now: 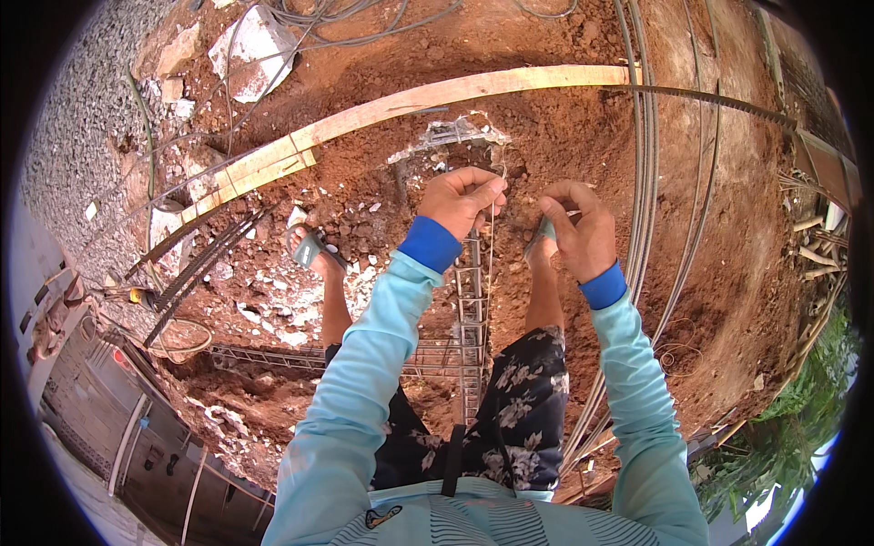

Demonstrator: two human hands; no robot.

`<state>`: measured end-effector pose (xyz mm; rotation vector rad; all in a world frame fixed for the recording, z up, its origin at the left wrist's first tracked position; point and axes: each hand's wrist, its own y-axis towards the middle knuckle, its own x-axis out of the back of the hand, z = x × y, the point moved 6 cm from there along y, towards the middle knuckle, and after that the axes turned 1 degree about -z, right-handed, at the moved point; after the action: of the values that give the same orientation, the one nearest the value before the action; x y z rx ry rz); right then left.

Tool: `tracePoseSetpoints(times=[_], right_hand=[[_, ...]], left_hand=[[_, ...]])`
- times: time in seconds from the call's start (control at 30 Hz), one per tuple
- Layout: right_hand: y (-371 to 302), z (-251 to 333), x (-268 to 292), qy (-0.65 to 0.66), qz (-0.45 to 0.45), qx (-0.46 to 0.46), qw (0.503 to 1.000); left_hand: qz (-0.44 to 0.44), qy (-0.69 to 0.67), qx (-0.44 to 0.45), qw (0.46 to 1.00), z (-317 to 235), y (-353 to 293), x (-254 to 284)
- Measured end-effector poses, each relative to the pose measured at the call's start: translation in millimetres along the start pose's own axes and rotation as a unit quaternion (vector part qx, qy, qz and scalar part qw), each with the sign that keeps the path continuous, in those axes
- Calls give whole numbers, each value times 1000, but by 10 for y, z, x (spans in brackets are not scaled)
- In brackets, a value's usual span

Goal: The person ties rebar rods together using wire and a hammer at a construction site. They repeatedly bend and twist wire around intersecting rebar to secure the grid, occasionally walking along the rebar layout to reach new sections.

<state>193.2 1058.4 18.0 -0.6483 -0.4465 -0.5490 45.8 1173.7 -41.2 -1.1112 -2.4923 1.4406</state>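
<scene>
My left hand [462, 202] is closed, thumb pressed to the fingers, on a thin pale line [492, 259], string or wire; I cannot tell which. The line runs from above the fingers down past a steel rebar cage [471, 305] between my legs. To the right, my right hand [583, 232] is closed in a pinch, apart from the left one. What its fingertips hold, if anything, is too small to make out. Below the hands, the upright cage meets a second rebar cage [264, 358] lying crosswise in a trench. My sandalled feet stand on either side.
A long wooden plank [437, 94] crosses the reddish soil beyond my hands. Long steel bars [645, 164] run along the right, and dark ribbed bars [205, 259] lie at left. A white rock [255, 55] sits far left, near gravel [86, 118]. Rubble [291, 300] surrounds my left foot.
</scene>
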Motion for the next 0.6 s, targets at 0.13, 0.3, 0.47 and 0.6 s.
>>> tracePoseSetpoints(times=[0.13,0.3,0.47,0.6], right_hand=[[-579,-189,-660,197,142,-116,963],[-715,-350,-849,325,168,-237,900],[-543,-349,-761,336,140,-205,909],[-408,-255,-698,359,128,-194,904]], left_hand=[[0,-16,1,1000,33,22,-49],[-23,-33,13,999,158,62,84],[-21,-74,25,997,286,69,152],[-22,-108,46,993,407,-65,129]])
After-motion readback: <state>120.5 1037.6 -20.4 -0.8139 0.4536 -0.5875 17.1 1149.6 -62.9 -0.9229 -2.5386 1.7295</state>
